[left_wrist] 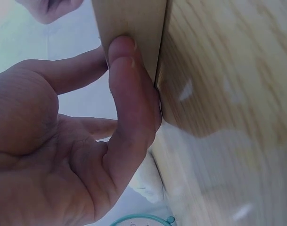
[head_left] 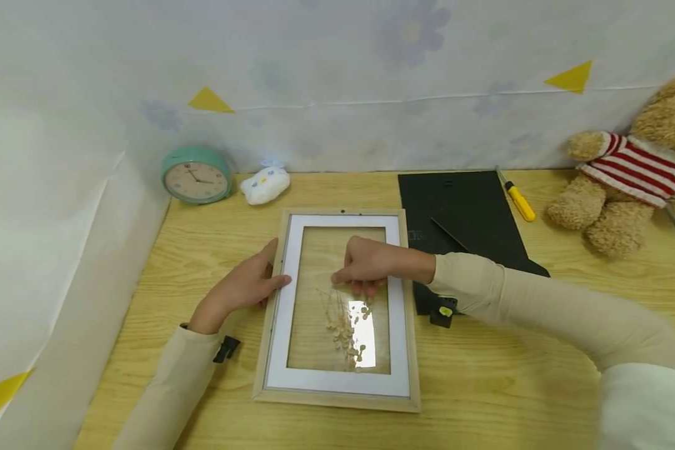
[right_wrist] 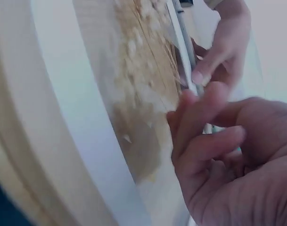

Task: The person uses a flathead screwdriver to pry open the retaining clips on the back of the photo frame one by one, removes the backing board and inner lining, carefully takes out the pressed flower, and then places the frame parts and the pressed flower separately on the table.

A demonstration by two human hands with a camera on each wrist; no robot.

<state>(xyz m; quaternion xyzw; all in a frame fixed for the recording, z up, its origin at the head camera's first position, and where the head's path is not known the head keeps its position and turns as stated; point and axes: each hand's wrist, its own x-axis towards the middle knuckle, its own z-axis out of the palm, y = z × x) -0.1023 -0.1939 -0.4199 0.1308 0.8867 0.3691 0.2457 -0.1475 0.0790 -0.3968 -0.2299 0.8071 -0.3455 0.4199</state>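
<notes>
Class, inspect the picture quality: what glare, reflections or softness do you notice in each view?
Head view: a hard white patch of glare on the frame's clear pane, behind some dried flowers; left wrist view: milky reflections washing over the lower tabletop, partly hiding its grain; right wrist view: the flowers look soft and hazy.

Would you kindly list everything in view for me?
Picture frame: one, pale wood, table centre
Mat: one, white, within frame
Dried sprigs: one bunch, tan, within frame
Backing board: one, black, right of frame
Screwdriver: one, yellow handle, right of board
Teddy bear: one, brown, far right
Clock: one, green, far left
Plush toy: one, white, beside clock
Triangles: three, yellow, walls
Wall covering: one, pale, behind
Table: one, yellow, beneath
Wrist devices: two, black, wrists
Sleeves: two, beige, forearms
Left grip: one, bare, frame's left edge
Right grip: one, bare, over frame
</notes>
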